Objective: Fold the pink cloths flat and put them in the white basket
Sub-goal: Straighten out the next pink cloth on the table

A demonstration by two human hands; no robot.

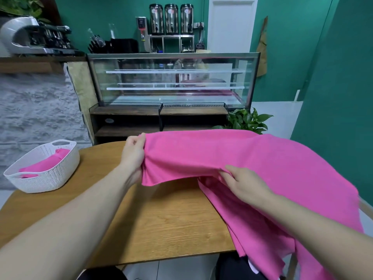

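Up front, the left hand (133,152) pinches the corner of a large pink cloth (252,162), thumb and curled fingers bunching the soft weave, while the right hand (245,185) grips its near edge. Smooth and matte, the cloth hangs lifted over the oval wood-grain table (161,219), trailing off the right side. Far left, a perforated white basket (52,178) holds another pink cloth, folded (44,164).
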